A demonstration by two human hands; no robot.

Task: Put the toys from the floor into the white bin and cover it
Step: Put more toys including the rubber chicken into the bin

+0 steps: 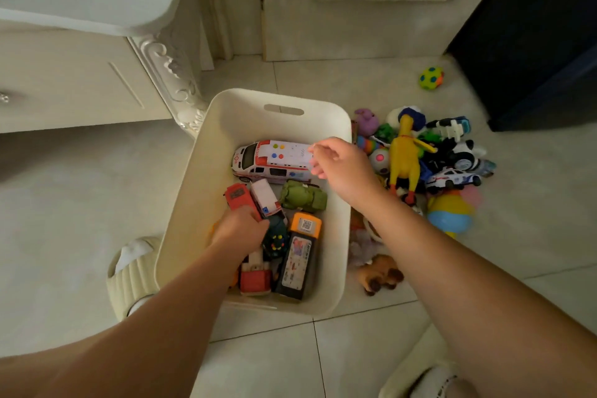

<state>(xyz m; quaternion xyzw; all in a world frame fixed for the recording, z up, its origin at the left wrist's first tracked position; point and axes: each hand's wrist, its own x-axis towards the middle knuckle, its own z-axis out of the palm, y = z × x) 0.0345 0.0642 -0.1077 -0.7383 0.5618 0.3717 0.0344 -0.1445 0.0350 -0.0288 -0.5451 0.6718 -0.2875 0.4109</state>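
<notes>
Left hand point(239, 228) grips a red car point(238, 195) in the white bin point(206, 168); right hand point(342, 168), grip unclear, touches the ambulance point(271, 161).

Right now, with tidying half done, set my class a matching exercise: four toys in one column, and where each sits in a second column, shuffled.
Toys
1. white ambulance
2. yellow rubber chicken
3. spotted green ball
4. brown plush toy

Places
A. alone on the floor, near the dark cabinet
B. inside the white bin, at its far end
C. on the floor beside the bin's near right corner
D. in the heap of toys right of the bin

Pairs: 1-B, 2-D, 3-A, 4-C
</notes>
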